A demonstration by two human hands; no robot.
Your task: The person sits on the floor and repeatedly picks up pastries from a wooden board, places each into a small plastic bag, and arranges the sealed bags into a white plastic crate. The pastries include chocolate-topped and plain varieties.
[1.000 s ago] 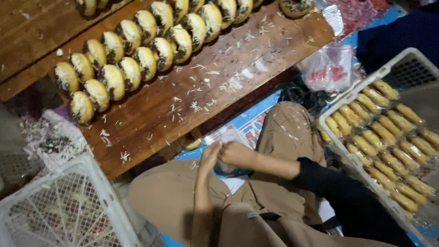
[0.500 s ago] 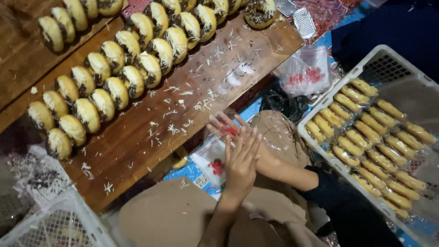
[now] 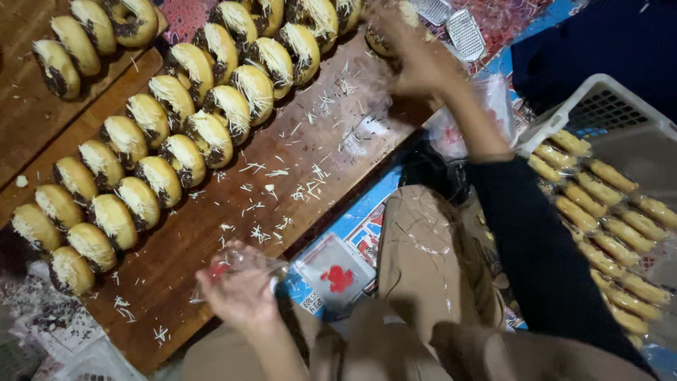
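The left hand (image 3: 243, 293) kept a closed grip on a clear plastic bag (image 3: 236, 271) at the wooden bench (image 3: 211, 233) edge, ready for filling, while the blurred right hand (image 3: 416, 60), grip unclear, reached the topped doughnuts (image 3: 384, 32) at the far corner.

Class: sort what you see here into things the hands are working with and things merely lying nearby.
In use:
- left hand holding a clear bag
- right hand reaching to the doughnuts
- wooden board

Lying about:
- white crate of packed rolls
- graters
- spare bags
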